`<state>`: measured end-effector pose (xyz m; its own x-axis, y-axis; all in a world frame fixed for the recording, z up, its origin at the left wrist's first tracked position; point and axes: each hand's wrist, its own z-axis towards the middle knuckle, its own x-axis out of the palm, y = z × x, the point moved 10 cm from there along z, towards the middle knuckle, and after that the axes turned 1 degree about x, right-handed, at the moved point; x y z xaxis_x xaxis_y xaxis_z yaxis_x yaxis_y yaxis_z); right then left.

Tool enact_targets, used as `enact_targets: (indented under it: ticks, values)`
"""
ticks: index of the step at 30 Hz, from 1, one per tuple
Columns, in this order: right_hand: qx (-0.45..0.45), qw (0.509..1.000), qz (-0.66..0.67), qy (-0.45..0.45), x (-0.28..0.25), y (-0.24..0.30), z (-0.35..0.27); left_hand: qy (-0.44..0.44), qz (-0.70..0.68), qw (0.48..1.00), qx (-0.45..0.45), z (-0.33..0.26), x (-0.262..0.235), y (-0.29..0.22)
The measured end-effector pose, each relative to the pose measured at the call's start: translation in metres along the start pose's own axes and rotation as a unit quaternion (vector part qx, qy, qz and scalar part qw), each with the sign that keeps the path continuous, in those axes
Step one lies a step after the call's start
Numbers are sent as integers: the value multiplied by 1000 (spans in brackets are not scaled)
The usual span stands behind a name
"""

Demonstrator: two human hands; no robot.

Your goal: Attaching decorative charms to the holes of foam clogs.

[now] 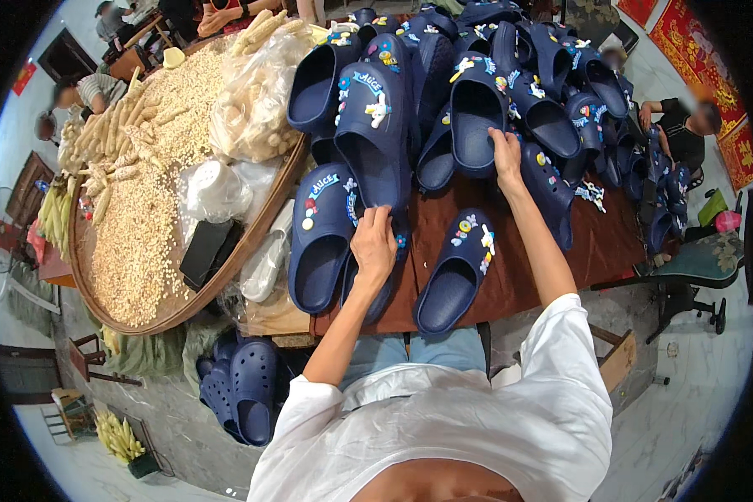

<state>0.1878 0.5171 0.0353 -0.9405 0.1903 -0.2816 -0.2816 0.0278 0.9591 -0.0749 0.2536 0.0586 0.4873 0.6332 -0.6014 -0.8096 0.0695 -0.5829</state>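
My left hand [375, 244] pinches the heel end of a navy clog [368, 109] with coloured charms on its toe. Held by its heel edge in my right hand [505, 157] is another decorated navy clog [477, 113], toe pointing away from me. To the left of my left hand lies a charm-covered clog [320, 238], partly over another one. Between my forearms a single decorated clog [453, 276] rests on the brown cloth [598, 243]. Beyond my hands more navy clogs [552, 125] are heaped.
At left stands a big round tray [268, 209] with corn kernels [134, 263], cobs, a plastic bag [258, 105] and a black flat object [212, 253]. Undecorated navy clogs [251, 385] sit below the table's edge. Other people sit farther off at left and right.
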Motion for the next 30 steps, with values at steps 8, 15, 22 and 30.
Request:
enact_targets:
  ticks: [8, 15, 22, 30]
  values:
    - [11, 991, 124, 56, 8, 0, 84, 18, -28, 999, 9, 4, 7, -11]
    - [-4, 992, 126, 23, 14, 9, 62, 11, -58, 998, 25, 8, 5, -8]
    - [-303, 946, -8, -111, -19, 72, -84, -11, -122, 992, 13, 2, -9, -10]
    - [-297, 947, -107, 55, -22, 29, -228, -40, -153, 985, 71, 18, -31, -55]
